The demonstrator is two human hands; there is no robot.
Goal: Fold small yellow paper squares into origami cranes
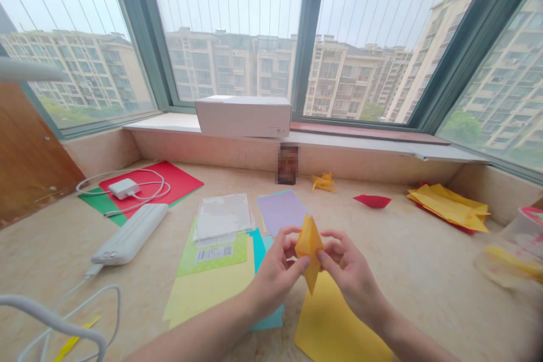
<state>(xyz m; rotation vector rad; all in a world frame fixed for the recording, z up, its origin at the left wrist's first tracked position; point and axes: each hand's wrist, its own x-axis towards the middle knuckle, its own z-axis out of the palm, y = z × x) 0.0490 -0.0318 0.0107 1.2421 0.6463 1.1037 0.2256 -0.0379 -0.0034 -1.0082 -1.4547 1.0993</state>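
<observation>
Between my two hands is a folded piece of yellow origami paper [311,243], diamond-shaped with a split, pointed top and a sharp tip at the bottom. My left hand [283,260] pinches its left edge with thumb and fingers. On the right edge, my right hand [344,257] grips it the same way. Below the hands lies a flat yellow paper sheet [339,322], partly covered by my right hand and wrist. Left of it are pale yellow sheets [207,294] and blue sheets [267,322], the latter partly under my left arm.
A purple sheet [282,210], a yellow origami figure [323,181], a red folded paper [372,201] and stacked yellow papers [452,207] lie farther back. At left are a white power strip [131,235], a charger [124,188] and cables. A clear plastic container [515,243] stands right.
</observation>
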